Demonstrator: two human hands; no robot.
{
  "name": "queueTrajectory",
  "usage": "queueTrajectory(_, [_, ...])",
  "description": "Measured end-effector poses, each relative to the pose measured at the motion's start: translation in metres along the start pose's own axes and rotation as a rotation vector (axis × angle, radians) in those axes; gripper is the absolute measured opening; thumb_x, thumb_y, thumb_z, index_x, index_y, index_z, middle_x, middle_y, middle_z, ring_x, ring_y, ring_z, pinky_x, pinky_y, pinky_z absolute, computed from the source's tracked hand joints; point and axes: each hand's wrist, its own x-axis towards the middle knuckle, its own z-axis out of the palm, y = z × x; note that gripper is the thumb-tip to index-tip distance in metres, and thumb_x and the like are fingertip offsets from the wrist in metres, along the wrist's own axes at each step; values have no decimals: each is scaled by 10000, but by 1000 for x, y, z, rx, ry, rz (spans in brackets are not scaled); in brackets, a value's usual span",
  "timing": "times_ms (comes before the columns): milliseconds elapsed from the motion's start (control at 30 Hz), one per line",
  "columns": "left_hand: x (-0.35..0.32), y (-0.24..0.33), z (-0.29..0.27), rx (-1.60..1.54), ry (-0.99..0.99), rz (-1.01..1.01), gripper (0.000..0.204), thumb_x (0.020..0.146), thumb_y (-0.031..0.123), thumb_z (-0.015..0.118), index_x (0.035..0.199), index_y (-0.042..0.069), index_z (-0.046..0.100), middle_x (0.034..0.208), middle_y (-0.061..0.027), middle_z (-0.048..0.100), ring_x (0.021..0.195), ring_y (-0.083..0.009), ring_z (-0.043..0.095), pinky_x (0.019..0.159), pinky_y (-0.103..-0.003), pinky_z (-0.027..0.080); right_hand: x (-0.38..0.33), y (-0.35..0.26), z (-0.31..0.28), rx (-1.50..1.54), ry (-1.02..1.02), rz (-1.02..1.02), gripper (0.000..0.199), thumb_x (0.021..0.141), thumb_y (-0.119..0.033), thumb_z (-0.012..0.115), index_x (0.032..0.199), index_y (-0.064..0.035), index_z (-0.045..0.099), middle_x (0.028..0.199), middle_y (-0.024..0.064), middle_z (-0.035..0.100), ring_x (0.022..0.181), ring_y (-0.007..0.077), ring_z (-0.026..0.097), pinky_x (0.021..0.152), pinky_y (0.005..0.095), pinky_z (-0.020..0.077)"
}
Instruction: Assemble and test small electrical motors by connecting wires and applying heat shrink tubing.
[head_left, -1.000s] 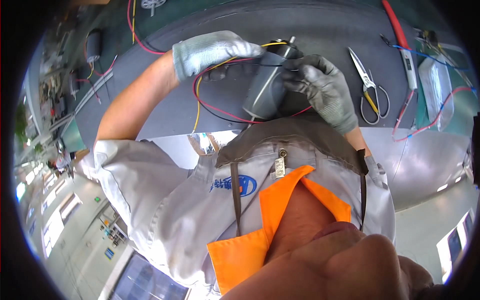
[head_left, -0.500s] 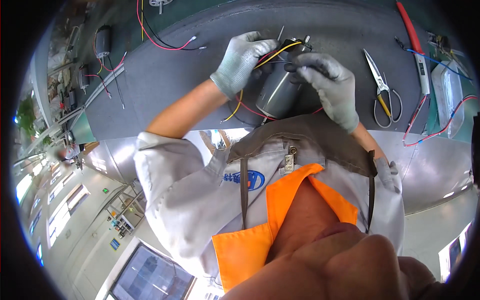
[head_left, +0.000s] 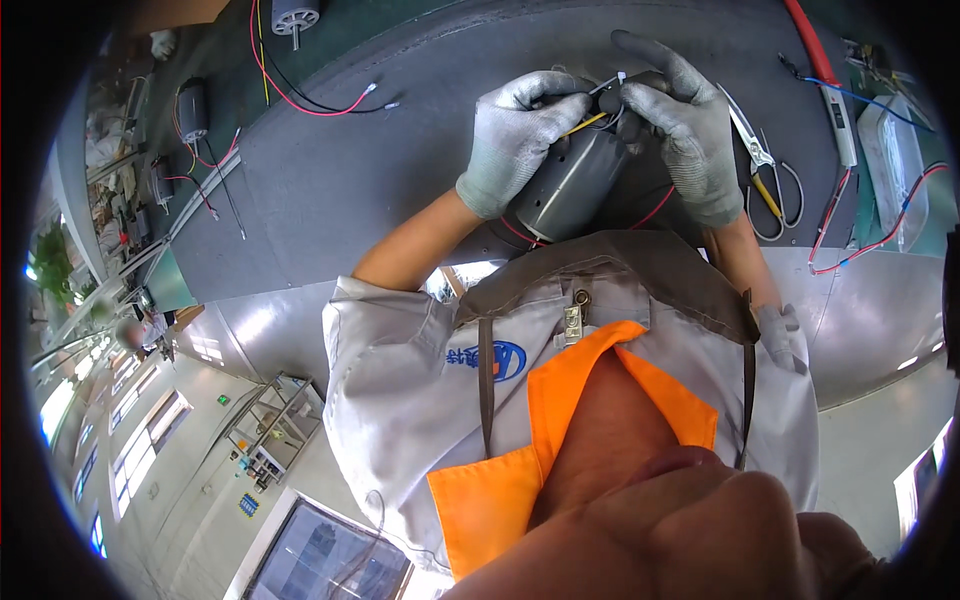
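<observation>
A dark grey cylindrical motor point(head_left: 572, 188) lies tilted on the bench in front of my chest, its far end hidden behind my gloved fingers. Over that end, my left hand point(head_left: 525, 135) is closed in a pinch at a thin pale cable tie point(head_left: 604, 86). A yellow wire point(head_left: 584, 126) runs beside its fingertips. My right hand point(head_left: 690, 135) meets it from the other side, thumb and fingers closed by the small head of the tie, forefinger stretched out. Red wires point(head_left: 656, 208) come out around the motor's near end. Both gloves are pale with dark, soiled fingertips.
Right of my hands lie scissors point(head_left: 762, 165), a red-and-white tool point(head_left: 828, 85) with a red lead, and a clear plastic tray point(head_left: 893, 170). Loose red and black wires point(head_left: 320, 108) lie at the far left. More motors point(head_left: 192, 108) stand along the left edge.
My left hand has moved right, close against my right hand over the motor's end. The yellow wire is now mostly covered. My right forefinger has straightened away from the pinch.
</observation>
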Motion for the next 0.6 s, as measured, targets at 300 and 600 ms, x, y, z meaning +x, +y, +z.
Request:
queueTrajectory(300, [11, -5, 27, -26, -86, 182, 146, 932, 40, 675, 1042, -50, 710, 923, -25, 705, 806, -57, 631, 729, -214, 532, 17, -23, -33, -314, -259, 213, 415, 898, -187, 670, 1265, 7, 657, 719, 16, 656, 575, 48, 575, 475, 203, 425])
queueTrajectory(600, [-2, -13, 41, 435, 72, 417, 206, 912, 9, 666, 1115, 6, 698, 906, -23, 679, 767, -51, 585, 703, -214, 512, -6, -13, -43, -1202, -29, -606, 204, 906, -183, 693, 1048, -41, 728, 871, 121, 701, 719, 149, 650, 682, 310, 519])
